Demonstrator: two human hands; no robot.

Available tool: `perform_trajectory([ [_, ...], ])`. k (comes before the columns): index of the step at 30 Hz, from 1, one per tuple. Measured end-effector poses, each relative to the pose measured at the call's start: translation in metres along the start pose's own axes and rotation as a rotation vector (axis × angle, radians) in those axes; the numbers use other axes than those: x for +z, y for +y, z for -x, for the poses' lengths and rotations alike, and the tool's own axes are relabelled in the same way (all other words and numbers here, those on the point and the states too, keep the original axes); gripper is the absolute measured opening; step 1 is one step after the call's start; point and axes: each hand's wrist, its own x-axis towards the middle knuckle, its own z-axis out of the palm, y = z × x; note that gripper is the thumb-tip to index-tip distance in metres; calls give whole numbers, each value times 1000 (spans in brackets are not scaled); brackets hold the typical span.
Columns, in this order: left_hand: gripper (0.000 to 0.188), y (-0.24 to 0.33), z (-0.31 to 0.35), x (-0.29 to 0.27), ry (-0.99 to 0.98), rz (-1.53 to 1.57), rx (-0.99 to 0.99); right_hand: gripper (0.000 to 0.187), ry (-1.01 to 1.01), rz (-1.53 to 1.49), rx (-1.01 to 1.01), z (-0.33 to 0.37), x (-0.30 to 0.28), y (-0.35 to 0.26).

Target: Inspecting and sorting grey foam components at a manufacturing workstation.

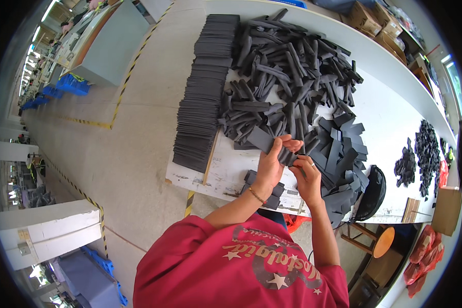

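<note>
A dark grey strip (261, 139) lies across the left hand (273, 164), held above the white counter (225, 172); its flat end juts out past the left thumb, up and to the left, while the rest runs between the left fingers (293, 144) toward the right hand (308, 177), where it looks bent; the left thumb and fingers are clamped on the strip, with little more than its thickness between them; the right thumb and fingers are drawn together on its right end, the exact contact partly hidden; just beyond the hands spreads a heap of dark rolled pieces (292, 66); a pile of flat dark pieces (344, 149) lies to their right; along the counter's left side runs a long row of stacked dark sheets (203, 97); small dark pieces (274, 195) sit near the front edge, beside the left wrist
</note>
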Motion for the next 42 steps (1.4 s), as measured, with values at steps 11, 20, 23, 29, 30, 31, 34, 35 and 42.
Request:
perform_trajectory([
  [11,34,21,-10,2,-28,-53,91,20,407,-692,679,26,0,20],
  [20,34,16,1,9,-135,-120,-28,11,361,-670,466,6,19,-8],
  [23,30,24,-2,-8,134,-104,-23,10,401,-133,207,9,10,-8],
  [29,22,35,-4,-14,81,-105,34,12,261,-373,368,14,-1,-6],
  [30,25,35,-4,-16,49,-117,36,10,195,-386,410,15,-1,-9],
  [31,27,34,-3,-17,18,-130,38,9,128,-399,452,16,0,-13],
  [34,30,27,-2,3,199,-45,69,14,282,-33,173,14,1,-17],
  [35,30,23,0,-6,196,-45,73,21,373,190,-5,12,1,-17],
  [42,18,8,5,-13,180,-404,-195,37,288,318,-177,3,9,8],
])
